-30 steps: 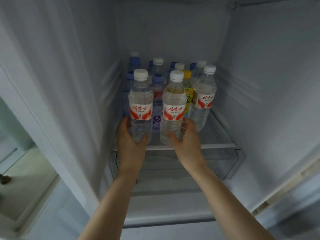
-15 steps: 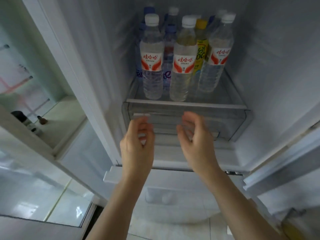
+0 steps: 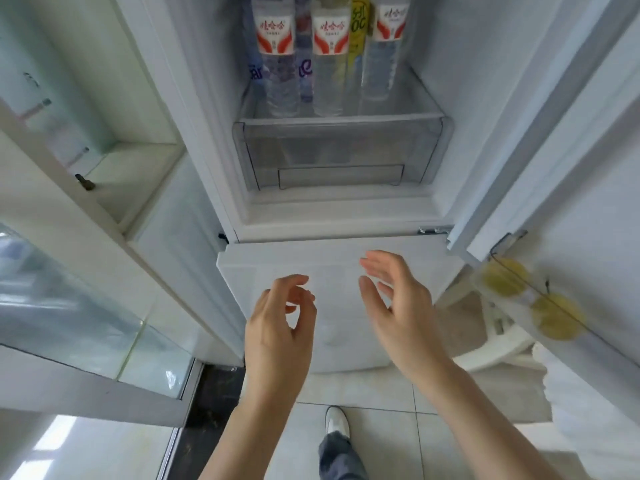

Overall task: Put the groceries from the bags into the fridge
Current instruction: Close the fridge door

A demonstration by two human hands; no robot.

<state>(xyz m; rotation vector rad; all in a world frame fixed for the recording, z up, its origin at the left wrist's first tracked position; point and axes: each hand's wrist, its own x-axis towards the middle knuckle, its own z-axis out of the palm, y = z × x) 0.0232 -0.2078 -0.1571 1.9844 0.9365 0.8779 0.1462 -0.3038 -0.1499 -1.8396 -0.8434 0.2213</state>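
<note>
Several plastic water bottles [image 3: 329, 60] with red-and-white labels stand upright on the fridge's glass shelf [image 3: 339, 120], with a yellow-labelled bottle [image 3: 358, 32] and purple-labelled ones behind. Under the shelf sits a clear drawer [image 3: 339, 157]. My left hand [image 3: 278, 327] and my right hand [image 3: 398, 306] hang empty in front of the closed lower fridge door [image 3: 329, 258], fingers apart, well below the bottles and touching nothing.
The open fridge door [image 3: 554, 168] swings out on the right, with yellow round fruit [image 3: 554, 320] in a clear bag behind it. A glass-fronted cabinet [image 3: 86, 237] stands at left. A white stool [image 3: 498, 344] and my shoe [image 3: 336, 422] are on the tiled floor.
Both hands let go of the two front bottles on the shelf and drew back and down, empty. The view has tilted down toward the lower door and floor.
</note>
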